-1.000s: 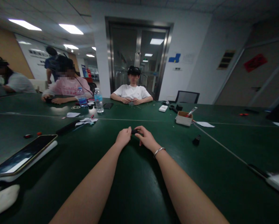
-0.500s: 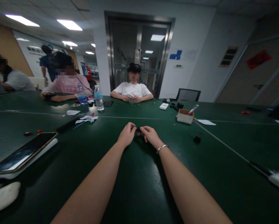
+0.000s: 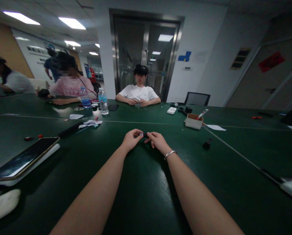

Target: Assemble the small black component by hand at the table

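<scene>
My left hand [image 3: 130, 141] and my right hand [image 3: 157, 141] meet over the middle of the table, each in a pinch. Between them is a small black object [image 3: 145, 134] with a light, silvery end. Right thumb and fingers close on its dark part, while the left fingertips grip the silvery end. Fingers cover much of it, and its kind is too small to make out. A bracelet [image 3: 170, 154] circles my right wrist. Off to the right, a small black block [image 3: 207, 144] rests on the green table [image 3: 146, 195].
At left lie a phone [image 3: 26, 158] on a white object and a white mouse-shaped thing [image 3: 4, 206]. Crumpled paper [image 3: 90, 123] and water bottles [image 3: 103, 101] are farther back. A small box [image 3: 194, 121] with a pen stands right. A person [image 3: 138, 93] sits opposite.
My left hand has shifted slightly left, away from the right hand. A silvery end of the black object now shows between them. The right hand has hardly moved.
</scene>
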Motion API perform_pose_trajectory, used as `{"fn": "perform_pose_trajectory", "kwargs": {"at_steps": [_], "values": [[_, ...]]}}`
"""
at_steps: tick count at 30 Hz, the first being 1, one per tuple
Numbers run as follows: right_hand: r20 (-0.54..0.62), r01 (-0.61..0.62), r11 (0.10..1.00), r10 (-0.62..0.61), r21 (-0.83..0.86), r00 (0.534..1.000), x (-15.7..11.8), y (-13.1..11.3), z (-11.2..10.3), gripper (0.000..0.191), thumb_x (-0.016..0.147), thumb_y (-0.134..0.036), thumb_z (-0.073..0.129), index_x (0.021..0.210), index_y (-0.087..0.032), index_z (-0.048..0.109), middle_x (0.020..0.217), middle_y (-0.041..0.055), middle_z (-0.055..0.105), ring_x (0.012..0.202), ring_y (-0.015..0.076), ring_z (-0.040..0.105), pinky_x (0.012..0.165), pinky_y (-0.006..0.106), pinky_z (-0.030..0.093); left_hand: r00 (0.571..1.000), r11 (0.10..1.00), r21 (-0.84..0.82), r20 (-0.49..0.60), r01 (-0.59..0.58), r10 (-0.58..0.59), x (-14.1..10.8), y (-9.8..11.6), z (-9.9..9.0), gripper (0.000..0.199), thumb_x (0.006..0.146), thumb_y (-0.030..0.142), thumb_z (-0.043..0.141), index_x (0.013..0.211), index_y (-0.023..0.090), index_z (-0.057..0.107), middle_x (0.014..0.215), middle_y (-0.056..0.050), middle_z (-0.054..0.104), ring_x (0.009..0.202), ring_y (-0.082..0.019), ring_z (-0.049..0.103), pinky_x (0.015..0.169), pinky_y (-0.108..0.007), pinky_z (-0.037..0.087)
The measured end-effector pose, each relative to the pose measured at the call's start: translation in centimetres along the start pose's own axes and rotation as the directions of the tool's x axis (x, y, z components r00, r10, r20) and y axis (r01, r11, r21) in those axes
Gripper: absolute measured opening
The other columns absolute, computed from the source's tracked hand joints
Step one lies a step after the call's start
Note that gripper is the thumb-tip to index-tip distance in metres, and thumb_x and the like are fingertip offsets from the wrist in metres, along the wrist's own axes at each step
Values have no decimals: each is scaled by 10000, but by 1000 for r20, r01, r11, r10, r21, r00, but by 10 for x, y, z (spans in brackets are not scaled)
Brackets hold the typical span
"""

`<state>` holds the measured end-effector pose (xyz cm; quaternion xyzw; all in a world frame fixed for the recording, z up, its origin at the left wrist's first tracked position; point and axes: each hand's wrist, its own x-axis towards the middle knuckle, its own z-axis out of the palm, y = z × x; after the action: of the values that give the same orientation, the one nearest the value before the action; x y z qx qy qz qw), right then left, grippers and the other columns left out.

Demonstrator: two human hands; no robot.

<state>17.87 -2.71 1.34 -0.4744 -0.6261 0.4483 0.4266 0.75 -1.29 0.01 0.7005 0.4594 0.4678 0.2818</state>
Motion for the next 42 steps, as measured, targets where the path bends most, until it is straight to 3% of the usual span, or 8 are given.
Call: {"fn": "perform_pose_trajectory", "kwargs": {"at_steps": [10, 15, 31, 42], "values": [[31, -18, 1000, 18, 8, 999, 0, 0, 0, 192, 900, -294, 512, 921, -116, 581, 712, 65, 715, 315, 35, 429, 331, 151, 316, 991, 988, 85, 37, 128, -131, -1, 1, -2, 300, 799, 421, 551, 882, 164, 682, 819, -60, 704, 759, -170, 628, 726, -280, 461], [51, -26, 1000, 25, 11, 998, 1, 0, 1, 161, 902, -275, 511, 942, -127, 562, 696, 37, 700, 313, 34, 439, 324, 149, 330, 992, 980, 168, 52, 103, -113, -2, 3, -2, 416, 849, 496, 418, 812, 171, 674, 734, -46, 678, 699, -172, 607, 667, -277, 426], [72, 9, 999, -12, 45, 997, 3, 5, 1, 187, 872, -270, 540, 1029, -169, 515, 835, 32, 696, 321, 28, 460, 307, 154, 334, 980, 974, 128, 40, 188, -195, 2, -3, 0, 543, 841, 588, 343, 731, 158, 656, 650, -42, 646, 573, -151, 543, 587, -261, 390], [64, 86, 996, -87, 18, 994, 5, 7, 5, 197, 852, -247, 538, 1036, -183, 510, 785, -5, 664, 289, 11, 367, 271, 150, 249, 974, 971, 81, 22, 223, -225, 4, -5, -1, 560, 855, 588, 289, 621, 169, 578, 538, -12, 547, 524, -143, 505, 583, -271, 375]]}}
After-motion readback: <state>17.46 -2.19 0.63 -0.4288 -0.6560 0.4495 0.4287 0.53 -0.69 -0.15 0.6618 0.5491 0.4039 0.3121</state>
